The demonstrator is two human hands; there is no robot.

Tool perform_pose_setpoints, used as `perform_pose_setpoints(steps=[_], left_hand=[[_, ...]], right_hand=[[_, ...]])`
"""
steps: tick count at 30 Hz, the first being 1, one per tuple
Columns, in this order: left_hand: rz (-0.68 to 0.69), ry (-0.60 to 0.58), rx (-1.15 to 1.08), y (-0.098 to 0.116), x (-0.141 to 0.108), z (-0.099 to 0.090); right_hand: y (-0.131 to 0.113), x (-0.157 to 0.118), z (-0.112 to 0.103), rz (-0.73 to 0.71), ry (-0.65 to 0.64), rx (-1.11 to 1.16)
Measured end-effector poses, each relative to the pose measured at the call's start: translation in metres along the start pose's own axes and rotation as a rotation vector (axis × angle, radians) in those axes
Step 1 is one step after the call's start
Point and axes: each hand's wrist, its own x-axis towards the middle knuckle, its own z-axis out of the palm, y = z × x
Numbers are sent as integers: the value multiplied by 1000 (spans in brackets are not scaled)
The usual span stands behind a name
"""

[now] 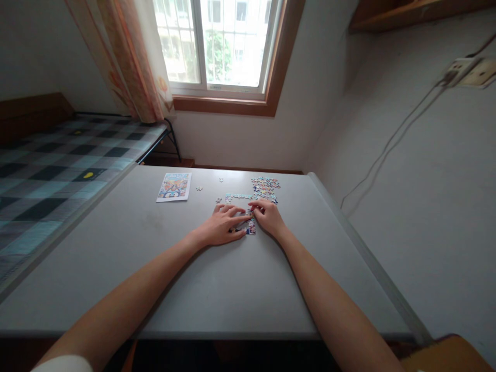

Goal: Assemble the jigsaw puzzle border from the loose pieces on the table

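Observation:
A partly joined jigsaw puzzle lies on the grey table, its edge strips forming an outline. My left hand rests flat over its left part with fingers spread, hiding some of it. At the puzzle's right side, my right hand has its thumb and index finger pinched together on a small puzzle piece, mostly covered by the fingers. Just beyond my right hand is a heap of loose puzzle pieces. The top strip of the puzzle shows beyond my left fingers.
A printed picture sheet lies at the table's far left. Stray pieces are scattered between it and the puzzle. The grey table meets a checkered bed on the left and a wall with a hanging cable on the right.

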Motion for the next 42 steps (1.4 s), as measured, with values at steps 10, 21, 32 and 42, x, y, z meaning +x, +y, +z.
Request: perform_pose_setpoints(steps=[10, 21, 32, 42], left_hand=[[-7, 3, -26, 1, 0, -1], [-6, 1, -18, 1, 0, -1], [-210, 179, 59, -6, 1, 8], [-279, 197, 62, -8, 1, 8]], right_hand=[[-4, -1, -2, 26, -11, 41], [-4, -2, -1, 8, 5, 4], [-1, -1, 0, 28, 11, -58], [-2, -1, 1, -5, -22, -91]])
